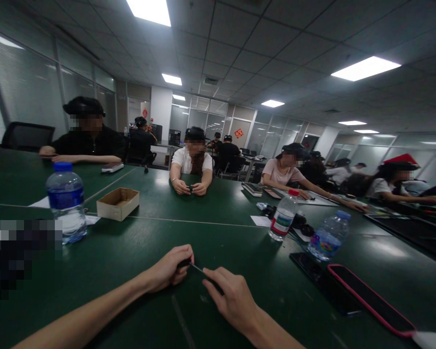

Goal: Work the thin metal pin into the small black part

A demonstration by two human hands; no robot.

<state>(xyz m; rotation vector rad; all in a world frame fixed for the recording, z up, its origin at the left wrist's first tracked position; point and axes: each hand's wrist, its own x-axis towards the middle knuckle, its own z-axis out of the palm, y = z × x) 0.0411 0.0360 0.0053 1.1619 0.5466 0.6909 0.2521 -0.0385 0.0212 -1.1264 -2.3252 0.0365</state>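
Note:
My left hand (169, 269) is closed in a pinch on the end of a thin dark strip, perhaps a cable tie (196, 267), just above the green table (131, 252). My right hand (227, 293) is closed on the strip's other end, fingers curled over it. The two hands sit close together near the table's front edge, with the strip stretched between them. What exactly the strip is stays too small and dark to tell.
A blue-capped water bottle (66, 201) and a small open cardboard box (118, 202) stand left. A red-capped bottle (283, 215), another bottle (329, 235) and two phones (363, 295) lie right. Several other people sit around the table's far side.

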